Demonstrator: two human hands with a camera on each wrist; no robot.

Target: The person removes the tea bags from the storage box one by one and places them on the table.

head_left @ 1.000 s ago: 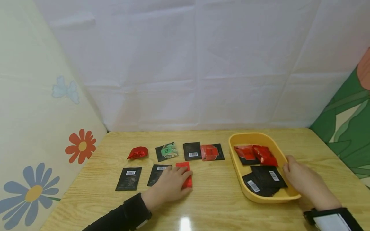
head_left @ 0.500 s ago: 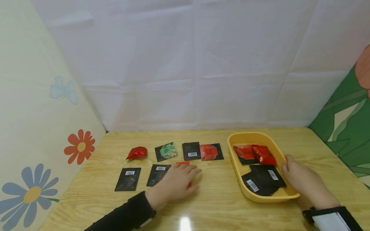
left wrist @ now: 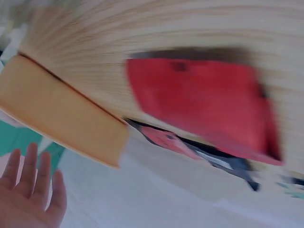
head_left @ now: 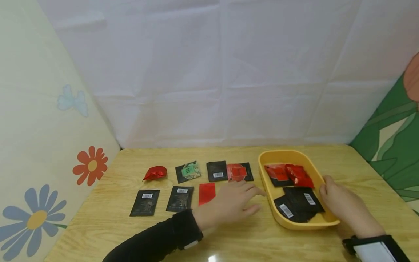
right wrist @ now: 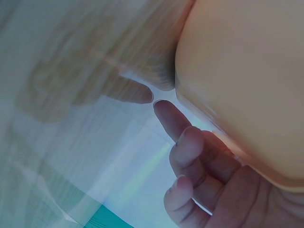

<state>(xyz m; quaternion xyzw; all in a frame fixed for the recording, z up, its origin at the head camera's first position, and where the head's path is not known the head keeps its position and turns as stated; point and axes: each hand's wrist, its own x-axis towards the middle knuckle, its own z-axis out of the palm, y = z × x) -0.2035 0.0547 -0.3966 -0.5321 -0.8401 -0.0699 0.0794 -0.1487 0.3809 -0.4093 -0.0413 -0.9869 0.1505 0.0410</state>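
Note:
My left hand (head_left: 229, 203) is over the table between a flat red packet (head_left: 207, 193) and the yellow tray (head_left: 274, 214). Its fingers are spread and hold nothing; in the left wrist view they point toward the tray's side. The red packet lies just behind that hand, partly covered by it in the head view. At the tray's right side my right hand (head_left: 338, 203) grips the rim. In the right wrist view its curled fingers (right wrist: 190, 147) lie against the outer wall, with the thumb hidden. Inside the tray are a red-and-black sachet (head_left: 277, 172), a shiny red packet (head_left: 299, 175) and black sachets (head_left: 304, 201).
Two black sachets lie in the front row, one at the left (head_left: 145, 203) and a second sachet (head_left: 180, 198) beside it. Behind them sit a crumpled red foil packet (head_left: 155, 173), a green-patterned sachet (head_left: 188, 171), a black sachet (head_left: 217, 171) and a red-and-black sachet (head_left: 239, 171).
My left hand has lifted off the red packet and moved right toward the tray, leaving the packet on the table. The right hand and the tray have stayed in place.

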